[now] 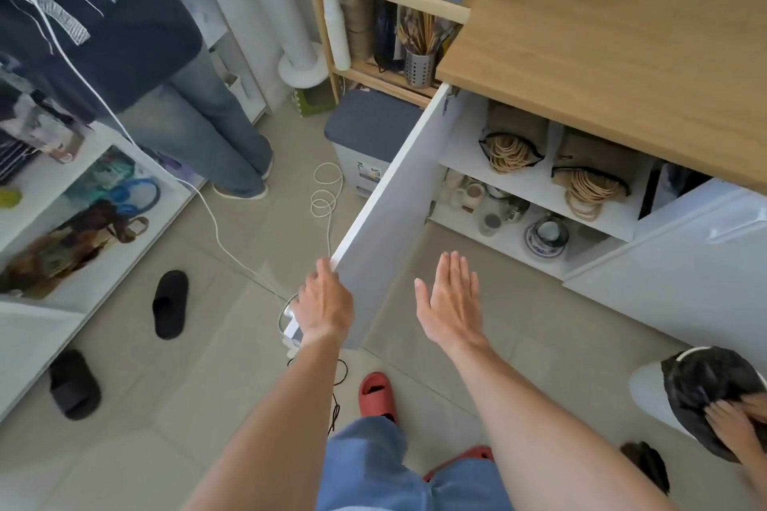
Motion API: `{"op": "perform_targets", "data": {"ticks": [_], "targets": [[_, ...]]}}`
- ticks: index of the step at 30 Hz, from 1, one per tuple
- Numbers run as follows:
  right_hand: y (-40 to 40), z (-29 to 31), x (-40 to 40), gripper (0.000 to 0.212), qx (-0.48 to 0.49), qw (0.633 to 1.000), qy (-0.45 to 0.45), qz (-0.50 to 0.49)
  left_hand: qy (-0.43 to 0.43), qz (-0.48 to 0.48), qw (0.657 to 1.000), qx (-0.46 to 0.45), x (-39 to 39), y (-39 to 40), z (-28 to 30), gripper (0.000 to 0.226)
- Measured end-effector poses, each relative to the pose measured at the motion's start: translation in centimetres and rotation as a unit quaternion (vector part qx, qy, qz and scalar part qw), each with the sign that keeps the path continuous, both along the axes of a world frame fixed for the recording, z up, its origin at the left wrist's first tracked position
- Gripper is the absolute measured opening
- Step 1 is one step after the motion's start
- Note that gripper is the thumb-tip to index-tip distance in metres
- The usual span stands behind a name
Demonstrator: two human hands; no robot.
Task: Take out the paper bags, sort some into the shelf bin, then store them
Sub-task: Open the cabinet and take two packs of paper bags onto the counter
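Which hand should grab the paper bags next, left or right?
Right. The right hand is open and free, in front of the open cabinet, nearer the paper bags. The left hand is on the door edge.

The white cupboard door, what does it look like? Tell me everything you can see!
The white cupboard door is a flat, plain, smooth panel, swung wide open under the wooden countertop. A hinge shows at its top corner. The left hand holds its outer edge, fingers curled over it. The right hand hovers open beside it, not touching. Behind it, shelves hold bundled paper bags and crockery.
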State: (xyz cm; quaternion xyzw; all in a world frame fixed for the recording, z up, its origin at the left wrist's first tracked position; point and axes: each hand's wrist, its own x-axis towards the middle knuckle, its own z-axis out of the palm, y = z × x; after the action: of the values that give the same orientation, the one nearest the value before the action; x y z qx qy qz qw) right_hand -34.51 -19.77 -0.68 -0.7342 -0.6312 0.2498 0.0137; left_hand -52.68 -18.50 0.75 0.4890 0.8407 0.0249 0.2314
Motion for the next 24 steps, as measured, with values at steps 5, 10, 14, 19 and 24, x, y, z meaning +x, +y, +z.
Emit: {"op": "perform_targets", "data": {"ticks": [5, 10, 14, 19, 24], "targets": [[1.8, 0.2, -1.4, 0.070, 0.001, 1.000, -0.001, -0.021, -0.005, 0.018, 1.000, 0.024, -1.3, 2.3, 0.2, 0.018], [3.9, 1.1, 0.5, 0.068, 0.012, 0.997, -0.015, -0.081, 0.041, -0.033, 0.996, 0.077, 1.1, 5.6, 0.0, 0.043], [6.6, 1.2, 3.6, 0.067, 0.008, 0.991, -0.019, -0.136, 0.038, -0.048, 0.995, 0.075, 3.5, 8.6, -1.0, 0.055], [11.7, -0.7, 8.4, 0.067, 0.004, 0.983, -0.035, -0.178, 0.009, -0.127, 0.983, 0.133, 8.1, 12.1, -2.3, 0.054], [18.2, -4.3, 13.1, 0.065, 0.033, 0.981, -0.063, -0.180, -0.123, -0.159, 0.970, 0.134, 14.7, 18.4, -5.4, 0.042]]}}
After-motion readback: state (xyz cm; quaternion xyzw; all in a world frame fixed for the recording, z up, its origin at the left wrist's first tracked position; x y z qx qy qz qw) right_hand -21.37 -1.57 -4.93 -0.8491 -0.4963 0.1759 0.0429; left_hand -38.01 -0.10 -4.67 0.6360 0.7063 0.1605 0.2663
